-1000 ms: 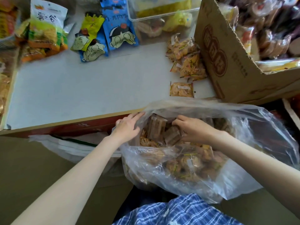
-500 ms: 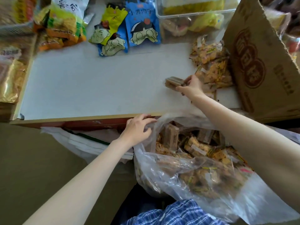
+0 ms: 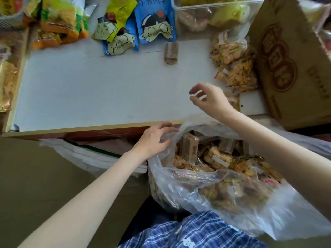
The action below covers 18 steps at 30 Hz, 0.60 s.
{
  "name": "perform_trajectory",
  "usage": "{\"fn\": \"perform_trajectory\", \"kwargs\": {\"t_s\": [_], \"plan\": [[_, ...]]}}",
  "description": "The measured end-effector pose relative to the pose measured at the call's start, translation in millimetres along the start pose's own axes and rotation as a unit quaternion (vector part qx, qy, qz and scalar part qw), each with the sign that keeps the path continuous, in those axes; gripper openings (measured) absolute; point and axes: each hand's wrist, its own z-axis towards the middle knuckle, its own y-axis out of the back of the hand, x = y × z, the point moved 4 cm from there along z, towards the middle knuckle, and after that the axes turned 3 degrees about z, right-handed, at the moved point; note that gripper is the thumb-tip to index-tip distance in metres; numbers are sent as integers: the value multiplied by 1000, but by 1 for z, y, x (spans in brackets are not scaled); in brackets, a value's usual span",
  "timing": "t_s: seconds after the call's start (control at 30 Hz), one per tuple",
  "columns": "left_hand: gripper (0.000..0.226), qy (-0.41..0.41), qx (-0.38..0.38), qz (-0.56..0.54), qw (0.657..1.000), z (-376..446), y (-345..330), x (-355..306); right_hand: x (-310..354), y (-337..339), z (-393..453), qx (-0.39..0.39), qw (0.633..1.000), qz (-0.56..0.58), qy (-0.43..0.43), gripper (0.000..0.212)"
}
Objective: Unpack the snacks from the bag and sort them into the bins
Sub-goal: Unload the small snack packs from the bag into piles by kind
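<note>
So here's where I'm at with the snack sorting. My left hand (image 3: 154, 138) is pinching the rim of the clear plastic bag (image 3: 206, 185) to hold its mouth open; the bag sits in my lap, tight against the front edge of the white table (image 3: 89, 90). My right hand (image 3: 208, 99) hovers over the table near the bag's mouth, fingers loosely curled with a gap between thumb and fingertips, nothing in it.

What looks done: a brown wrapped bar (image 3: 171, 52) lies by itself at the far side of the table, just below the blue cartoon packet (image 3: 155, 20). Next to that is a yellow cartoon packet (image 3: 112, 20), and further left a stack of green-and-orange bags (image 3: 59, 24). Over on the right there's a pile of small cracker packs (image 3: 234, 63) lying right against the cardboard box (image 3: 290, 56). A clear plastic bin (image 3: 211, 13) at the far edge already has some yellow and brownish stuff in it, too blurry for me to call.

What's left: honestly, most of it. The bag is packed with cracker packs and more brown bars, one tall brown pack (image 3: 189, 149) standing up right near the opening. And the stuff on the table is grouped in piles, not in bins yet, so I'd guess that's a second pass.

I reckon the next grab is that upright brown pack, since it's the easiest thing to reach.
</note>
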Motion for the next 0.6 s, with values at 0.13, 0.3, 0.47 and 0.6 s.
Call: {"fn": "perform_trajectory", "kwargs": {"t_s": [0.13,0.3,0.47,0.6], "plan": [[27,-12,-51,-18,998,-13,-9,-6,-13,-20,-80,133,978,-150,51,23],[17,3,-30,26,999,-15,-11,-12,-29,-59,-96,114,976,-187,-7,35],[51,53,103,142,983,-9,-22,-6,-27,-52,-101,80,994,-19,-66,32],[56,72,98,98,988,-7,-24,-3,-27,8,-78,-29,978,169,-121,33]]}}
